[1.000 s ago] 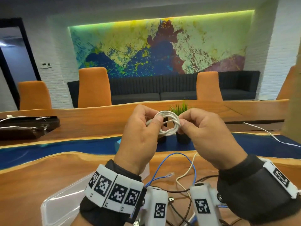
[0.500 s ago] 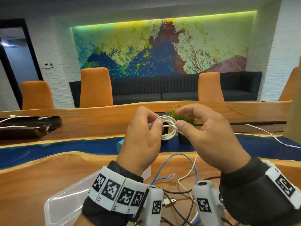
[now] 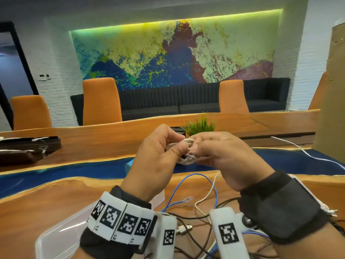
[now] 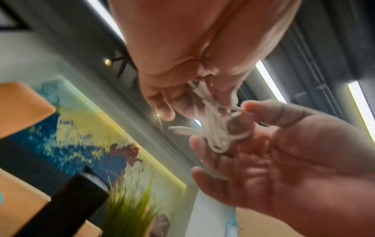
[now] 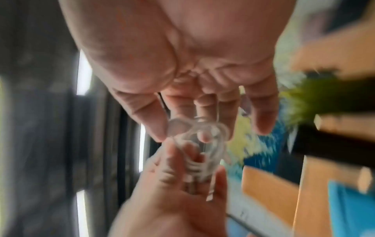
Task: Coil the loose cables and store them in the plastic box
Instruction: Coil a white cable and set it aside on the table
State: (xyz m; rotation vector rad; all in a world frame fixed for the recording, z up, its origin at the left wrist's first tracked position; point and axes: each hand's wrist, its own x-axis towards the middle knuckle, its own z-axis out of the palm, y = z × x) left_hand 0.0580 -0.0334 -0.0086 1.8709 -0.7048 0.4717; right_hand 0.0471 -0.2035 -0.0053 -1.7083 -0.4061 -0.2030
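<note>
What moved: our two hands have come closer together since a moment ago, and the white loops that stood open between them are now squeezed into a small bundle.
Left hand (image 3: 156, 159): we curl its fingers and thumb round the white cable coil (image 3: 186, 152), holding it up in the air over the table.
Right hand (image 3: 224, 157): we pinch the other side of the same coil with thumb and fingertips; the wrist views are blurry, but they show the white loops between both hands.
White cable coil: one, small, with a few loops; we cannot count the loops.
Plastic box (image 3: 61, 232): one, clear, on the table at the lower left, under our left wrist; we cannot see into it from here.
Loose cables on the table: one blue cable (image 3: 188, 181) with a clear plug, one cream cable (image 3: 209, 193), some dark brown cables (image 3: 197, 240) in a tangle; we cannot count the dark ones. They lie below our hands, near the box.
Silver plug (image 3: 183, 228): one, lying among the tangle.
Another white cable (image 3: 302, 152): one, far off on the right side of the table.
Table (image 3: 46, 195): wood with a blue strip across it.
Orange chairs (image 3: 101, 101): we count three plainly behind the table, and an orange edge at the far right.
Green plant (image 3: 200, 125): one, just behind our hands.
Wrist bands (image 3: 119, 219): white tags with black square patterns; no words we can read.
</note>
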